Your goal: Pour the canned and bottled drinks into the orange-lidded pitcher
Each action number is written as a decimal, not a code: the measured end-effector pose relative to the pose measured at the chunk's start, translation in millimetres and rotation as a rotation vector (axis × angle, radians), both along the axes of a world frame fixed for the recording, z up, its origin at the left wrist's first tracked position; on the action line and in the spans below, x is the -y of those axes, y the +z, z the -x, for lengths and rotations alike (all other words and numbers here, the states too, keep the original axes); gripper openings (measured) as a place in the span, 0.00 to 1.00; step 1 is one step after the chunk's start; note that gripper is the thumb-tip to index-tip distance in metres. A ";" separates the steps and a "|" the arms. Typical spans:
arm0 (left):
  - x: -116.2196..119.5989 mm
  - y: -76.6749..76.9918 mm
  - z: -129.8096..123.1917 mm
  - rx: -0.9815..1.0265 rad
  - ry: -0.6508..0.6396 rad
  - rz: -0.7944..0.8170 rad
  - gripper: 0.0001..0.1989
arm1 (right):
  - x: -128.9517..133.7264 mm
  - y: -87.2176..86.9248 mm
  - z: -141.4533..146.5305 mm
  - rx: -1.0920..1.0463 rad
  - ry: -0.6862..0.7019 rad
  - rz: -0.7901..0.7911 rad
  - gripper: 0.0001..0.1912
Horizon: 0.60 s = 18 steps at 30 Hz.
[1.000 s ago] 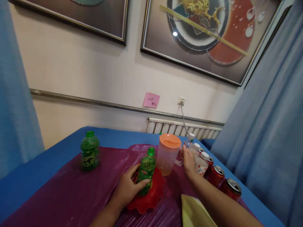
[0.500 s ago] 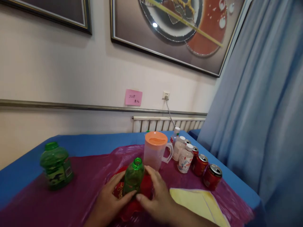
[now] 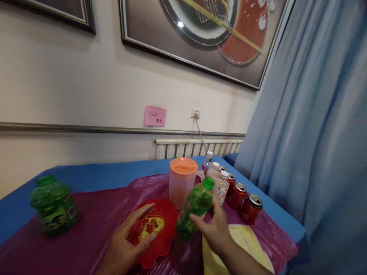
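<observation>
My right hand (image 3: 215,225) is wrapped round a green plastic bottle (image 3: 194,210), tilted to the right with its neck up. The bottle hangs in front of the pitcher, just right of a red scalloped plate (image 3: 164,244) with a yellow printed pattern. Over the plate's left side is my left hand (image 3: 126,238), its fingers spread and holding nothing. A yellow cloth (image 3: 246,240) lies partly under my right forearm. Behind the plate stands a clear pitcher (image 3: 179,189) with an orange lid.
A large green bottle (image 3: 54,206) stands at the left. Right of the pitcher are several white-capped bottles (image 3: 221,191) and several red cans (image 3: 251,209). Purple plastic sheeting (image 3: 94,214) covers part of the blue table (image 3: 100,173). A blue curtain (image 3: 309,133) hangs at the right.
The green bottle has been lifted off the red plate and carried right in my right hand, now tilted. My left hand has let go of it and opened. The view has shifted slightly.
</observation>
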<state>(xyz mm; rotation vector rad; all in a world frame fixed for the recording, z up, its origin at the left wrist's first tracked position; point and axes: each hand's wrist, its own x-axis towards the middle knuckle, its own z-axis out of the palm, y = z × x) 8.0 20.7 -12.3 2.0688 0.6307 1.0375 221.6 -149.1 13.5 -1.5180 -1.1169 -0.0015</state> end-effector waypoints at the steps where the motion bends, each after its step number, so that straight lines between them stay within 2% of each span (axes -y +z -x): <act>1: -2.4 -1.4 0.2 0.001 0.063 -0.038 0.28 | 12.6 1.4 -12.3 -0.119 -0.085 -0.035 0.30; 2: -4.2 -2.7 0.1 0.005 0.123 -0.072 0.26 | 24.4 1.4 -25.4 -0.166 -0.182 -0.040 0.31; 4: -6.5 -5.2 -0.9 0.018 0.193 -0.137 0.23 | 43.8 -3.7 -52.0 -0.164 -0.352 0.048 0.31; 6: -8.2 -8.1 -2.2 0.016 0.193 -0.204 0.21 | 56.0 -14.7 -75.6 -0.134 -0.505 0.155 0.31; 9: -11.8 -13.4 -3.1 0.010 0.167 -0.280 0.19 | 62.1 -34.4 -100.4 -0.096 -0.652 0.282 0.31; 12: -16.6 -18.9 -2.6 0.004 0.168 -0.309 0.18 | 60.2 -47.0 -112.1 -0.059 -0.701 0.340 0.32; 18: -23.3 -26.3 -3.4 0.017 0.162 -0.319 0.17 | 53.8 -53.4 -120.3 0.036 -0.690 0.377 0.36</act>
